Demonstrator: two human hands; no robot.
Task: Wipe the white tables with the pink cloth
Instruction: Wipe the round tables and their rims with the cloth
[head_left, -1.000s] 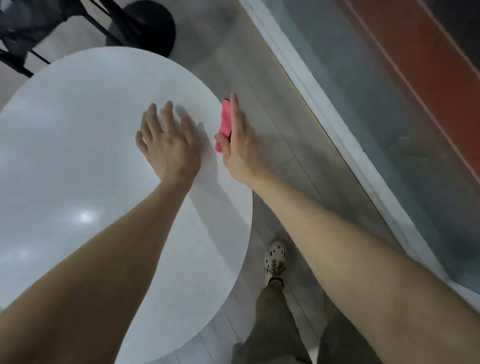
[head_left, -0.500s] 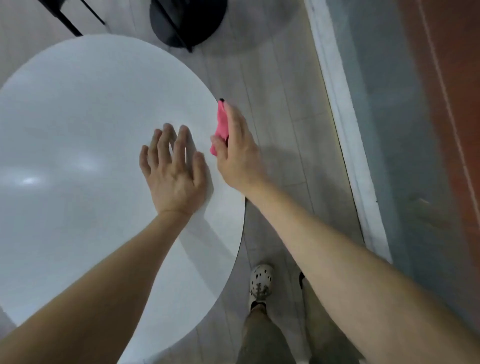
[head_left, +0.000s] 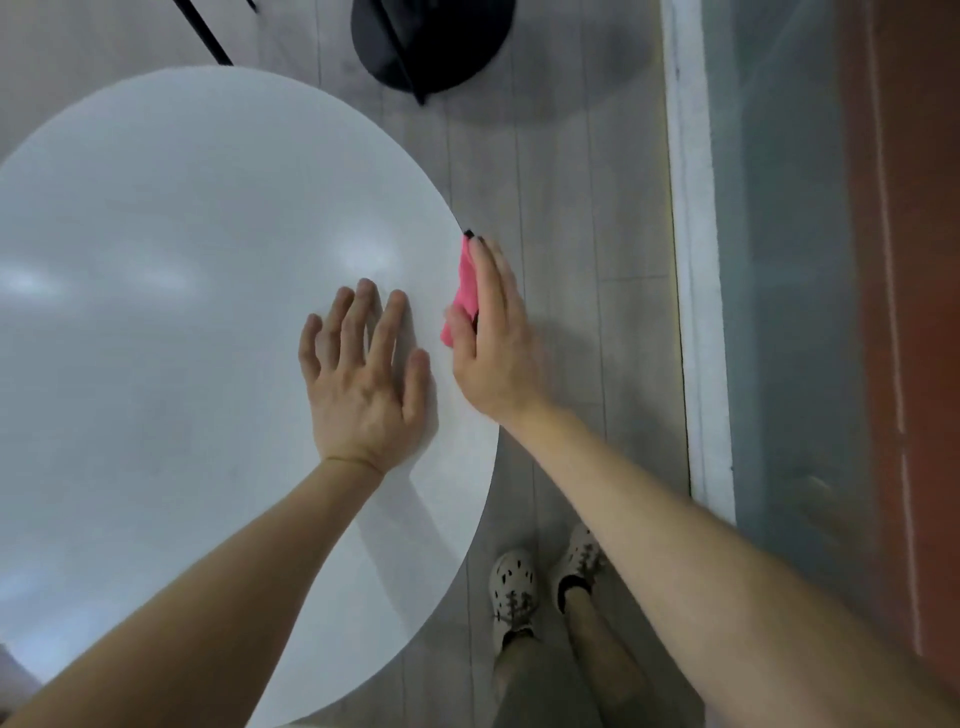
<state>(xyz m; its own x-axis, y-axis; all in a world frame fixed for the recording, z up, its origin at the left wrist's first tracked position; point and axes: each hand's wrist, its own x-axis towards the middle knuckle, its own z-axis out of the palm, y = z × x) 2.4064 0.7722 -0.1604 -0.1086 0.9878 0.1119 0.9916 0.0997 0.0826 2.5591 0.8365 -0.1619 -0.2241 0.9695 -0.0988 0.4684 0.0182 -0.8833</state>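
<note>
A: Left hand (head_left: 363, 384), quick?
B: It is laid flat on the round white table (head_left: 156, 312), fingers straight and slightly spread; nothing is held.

A: Right hand (head_left: 493, 353)?
B: It is set at the table's rim, just beside the left thumb. The fingers (head_left: 491, 280) are stretched out along the edge and the thumb is folded in from the tabletop side, so the pink cloth (head_left: 464, 291) is pinched between them.

A: Where is the cloth placed, exactly?
B: It is pressed against the rim, under the right fingers and on their table side. Only a narrow pink strip is seen from the fingertips back to the thumb. A small dark bit is seen at its far tip; what it is cannot be told.

A: Anything else?
B: A black round base (head_left: 431, 41) is seen on the floor well beyond the fingertips. Pale clogs (head_left: 514, 587) are seen below the right forearm.
</note>
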